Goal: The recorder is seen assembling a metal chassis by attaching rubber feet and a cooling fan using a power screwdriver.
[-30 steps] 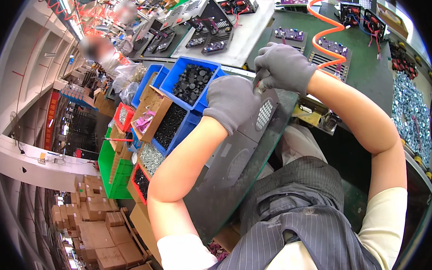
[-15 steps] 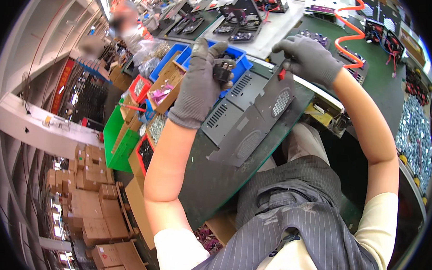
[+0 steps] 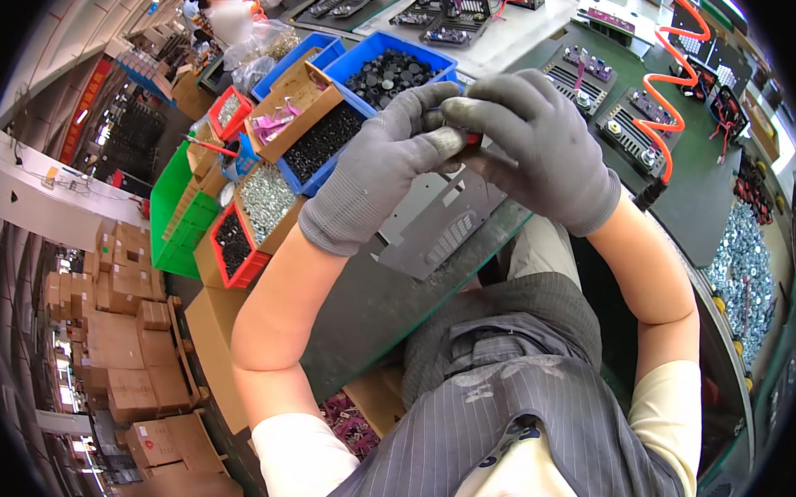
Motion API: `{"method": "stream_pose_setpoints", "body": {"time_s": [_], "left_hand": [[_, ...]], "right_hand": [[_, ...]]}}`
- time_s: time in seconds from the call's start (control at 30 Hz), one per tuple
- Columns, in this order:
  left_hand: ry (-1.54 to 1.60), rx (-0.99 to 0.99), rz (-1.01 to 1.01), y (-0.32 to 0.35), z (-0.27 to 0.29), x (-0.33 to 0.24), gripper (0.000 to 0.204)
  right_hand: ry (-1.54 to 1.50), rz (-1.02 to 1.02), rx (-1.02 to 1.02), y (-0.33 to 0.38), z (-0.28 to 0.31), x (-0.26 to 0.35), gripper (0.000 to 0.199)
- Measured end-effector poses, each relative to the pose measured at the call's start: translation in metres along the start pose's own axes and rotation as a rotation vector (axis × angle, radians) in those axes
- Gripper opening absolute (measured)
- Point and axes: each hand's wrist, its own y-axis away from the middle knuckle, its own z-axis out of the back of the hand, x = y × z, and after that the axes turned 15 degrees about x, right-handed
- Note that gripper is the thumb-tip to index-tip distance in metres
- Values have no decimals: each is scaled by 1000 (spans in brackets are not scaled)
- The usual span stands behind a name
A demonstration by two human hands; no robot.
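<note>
My gloved left hand [image 3: 381, 165] and gloved right hand [image 3: 540, 145] meet in front of me, fingertips pressed together. Between them shows a sliver of a small red part [image 3: 474, 139], pinched by my right fingers. The left fingers are closed around a black socket with metal prongs, seen in the earlier frame and now mostly covered by the gloves. Below the hands a dark grey sheet-metal panel [image 3: 433, 234] with a perforated vent lies on the green bench [image 3: 357, 330]; my hands hide its far part.
Left of the panel stand a blue bin [image 3: 450, 61] of black round parts, a cardboard box of small black pieces [image 3: 322, 145], red bins [image 3: 261, 257] and a green crate [image 3: 170, 214]. An orange coiled hose [image 3: 666, 86] hangs at right near several circuit assemblies [image 3: 628, 127].
My right hand has moved left and down from the panel's edge to meet my left hand. The black socket, visible before, is now covered. The view has shifted somewhat.
</note>
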Motion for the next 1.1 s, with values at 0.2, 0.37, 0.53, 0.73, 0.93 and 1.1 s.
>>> {"method": "stream_pose_setpoints", "body": {"time_s": [0.2,0.37,0.53,0.73,0.93,1.1], "left_hand": [[-284,-54,-39,0,-6,9,39],[-817,-222,-53,18,5,7,37],[-1151,-164,178,43,9,9,27],[-1395,-31,248,46,-4,27,38],[-1459,5,324,38,-4,33,42],[-1468,-24,346,36,-4,34,42]], "right_hand": [[-17,-84,99,2,-12,5,42],[-1199,-522,-53,35,-27,7,34],[-1768,-628,-7,61,-72,30,32],[-1667,-643,-59,60,-102,33,32],[-1718,-621,-66,60,-98,29,33],[-489,-384,20,37,-66,21,55]]}}
